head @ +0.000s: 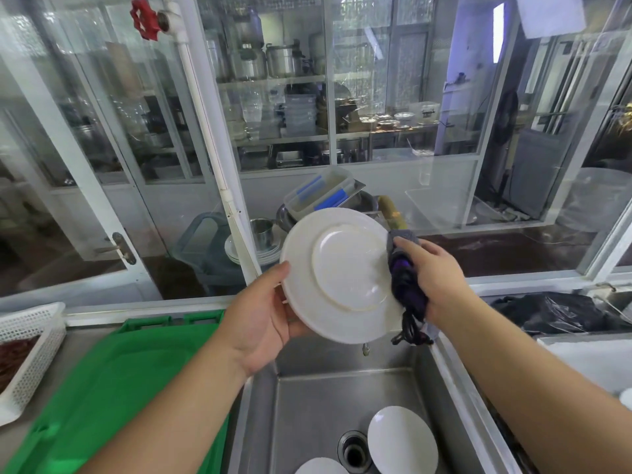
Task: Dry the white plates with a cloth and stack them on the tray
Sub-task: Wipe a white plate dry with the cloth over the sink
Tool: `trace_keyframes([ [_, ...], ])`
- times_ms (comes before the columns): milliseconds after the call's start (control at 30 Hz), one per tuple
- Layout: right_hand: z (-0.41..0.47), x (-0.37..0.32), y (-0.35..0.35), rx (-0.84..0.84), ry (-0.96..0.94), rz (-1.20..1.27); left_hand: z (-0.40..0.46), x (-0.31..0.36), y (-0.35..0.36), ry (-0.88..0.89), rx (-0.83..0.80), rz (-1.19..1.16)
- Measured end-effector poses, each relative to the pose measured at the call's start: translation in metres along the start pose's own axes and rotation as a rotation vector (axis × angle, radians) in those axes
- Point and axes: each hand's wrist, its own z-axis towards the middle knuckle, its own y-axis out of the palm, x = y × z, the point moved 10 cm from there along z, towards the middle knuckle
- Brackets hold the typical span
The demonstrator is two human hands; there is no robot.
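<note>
Stainless steel sink (342,378) lies below a glazed kitchen partition. Above the sink, left hand (263,313) curls thumb and fingers round the rim of a round white ceramic plate (337,271), underside facing up. Right hand (432,271) clenches a bunched dark purple cloth (403,275) against its edge. Stiff, breakable, probably slick: rim grips suit. Two white plates (402,439) wait in the sink; green plastic tray (113,381) left of it.

The bottom edge cuts off a plate (321,466) in the sink; the basket's (30,354) reddish contents are indistinct.
</note>
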Motion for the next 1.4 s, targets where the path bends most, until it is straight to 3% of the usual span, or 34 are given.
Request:
trace_keyframes([
  [133,-0.002,-0.028,0.018,-0.14,-0.061,-0.124,0.002,0.003,-0.005,-0.039,-0.057,-0.012],
  [300,-0.005,-0.047,0.026,-0.13,-0.115,-0.165,-0.002,0.01,-0.001,0.048,-0.086,-0.02],
  [533,-0.016,0.012,0.02,0.063,0.052,0.104,-0.007,0.011,0.018,0.306,0.013,-0.056],
  [667,-0.027,0.067,0.027,0.091,0.208,0.3,-0.009,0.0,0.023,0.392,0.048,0.052],
  [767,-0.034,0.095,0.029,0.076,0.284,0.401,-0.01,-0.015,0.024,0.378,0.068,0.126],
  [900,-0.027,0.085,0.019,0.06,0.249,0.342,-0.011,-0.021,0.024,0.301,-0.006,0.115],
  [1000,-0.016,0.049,0.002,0.077,0.117,0.192,-0.004,-0.005,0.013,0.231,-0.016,0.05],
  [1200,-0.02,-0.031,0.01,-0.047,-0.153,-0.115,-0.004,0.008,0.005,0.106,-0.071,0.117],
  [1400,-0.03,-0.009,0.014,0.034,0.003,0.098,-0.009,0.012,0.016,0.249,-0.052,0.02],
])
